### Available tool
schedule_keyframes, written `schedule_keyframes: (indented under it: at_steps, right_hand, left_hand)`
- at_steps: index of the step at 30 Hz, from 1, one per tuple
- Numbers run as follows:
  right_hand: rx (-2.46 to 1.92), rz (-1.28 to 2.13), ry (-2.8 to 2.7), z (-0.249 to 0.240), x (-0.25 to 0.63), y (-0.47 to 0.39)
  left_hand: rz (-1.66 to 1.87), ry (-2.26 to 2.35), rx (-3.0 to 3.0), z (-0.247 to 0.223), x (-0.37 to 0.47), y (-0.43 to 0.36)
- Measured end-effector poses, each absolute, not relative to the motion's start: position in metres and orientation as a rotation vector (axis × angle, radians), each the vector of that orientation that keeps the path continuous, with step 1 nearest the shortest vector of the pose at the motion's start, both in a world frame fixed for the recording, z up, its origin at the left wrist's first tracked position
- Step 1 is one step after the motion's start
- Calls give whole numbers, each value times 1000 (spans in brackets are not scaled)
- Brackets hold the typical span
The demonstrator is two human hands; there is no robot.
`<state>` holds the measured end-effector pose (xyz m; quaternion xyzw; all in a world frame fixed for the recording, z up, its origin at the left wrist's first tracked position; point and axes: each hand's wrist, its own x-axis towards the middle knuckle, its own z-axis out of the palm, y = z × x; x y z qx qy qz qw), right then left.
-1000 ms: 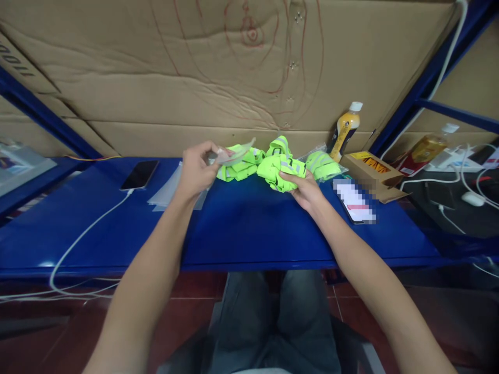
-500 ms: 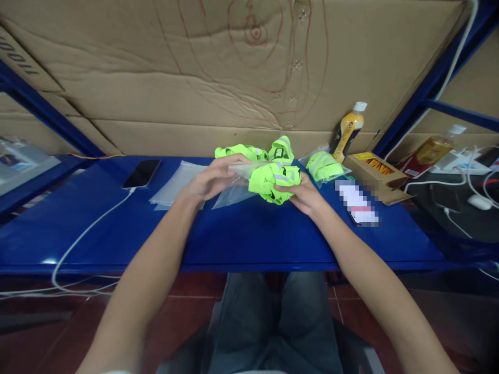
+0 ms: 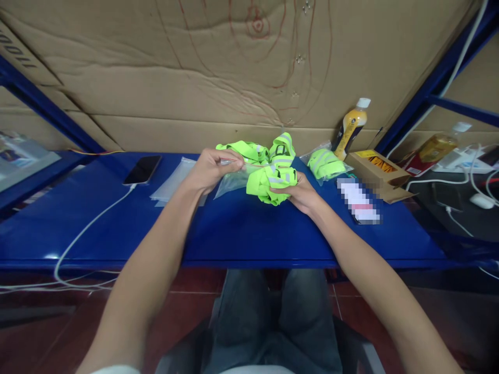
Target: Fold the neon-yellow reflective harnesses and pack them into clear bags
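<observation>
From my end I see a neon-green bundle (image 3: 259, 189), wadded into a rounded lump with pale reflective bands and a little black trim. It sits mid-scene over the blue bench (image 3: 253, 239), on the near side of more green strapping (image 3: 244, 149); whether it rests on the surface I can't tell. The clear bag (image 3: 233, 182) to its left is hard to make out (see-through film shows me mostly blue), and where its edge meets the bundle is unclear. Most of the right fingers are hidden behind the bundle. My view has the left hand (image 3: 216, 165) pinching the bag's upper edge between thumb and fingers, and the right hand (image 3: 302, 193) curled around the bundle's right side, thumb lying across its near face.
</observation>
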<state>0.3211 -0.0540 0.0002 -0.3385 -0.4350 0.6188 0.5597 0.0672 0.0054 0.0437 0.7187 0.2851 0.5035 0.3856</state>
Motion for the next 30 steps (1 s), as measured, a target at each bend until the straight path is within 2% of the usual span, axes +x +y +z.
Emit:
schedule_keyframes:
  at_steps: [9, 14, 23, 30]
  right_hand:
    - [-818, 1495, -1004, -3, 314, -55]
    - [-812, 1501, -964, 0, 318, -55]
    - [-849, 1478, -1012, -4, 316, -51]
    - [-814, 1419, -1091, -1, 322, -49]
  left_hand:
    - [1412, 788, 1725, 27, 87, 8]
    - [1350, 778, 1817, 30, 88, 5]
    - [1289, 559, 1322, 44, 87, -1]
    - [1250, 689, 1347, 31, 84, 12]
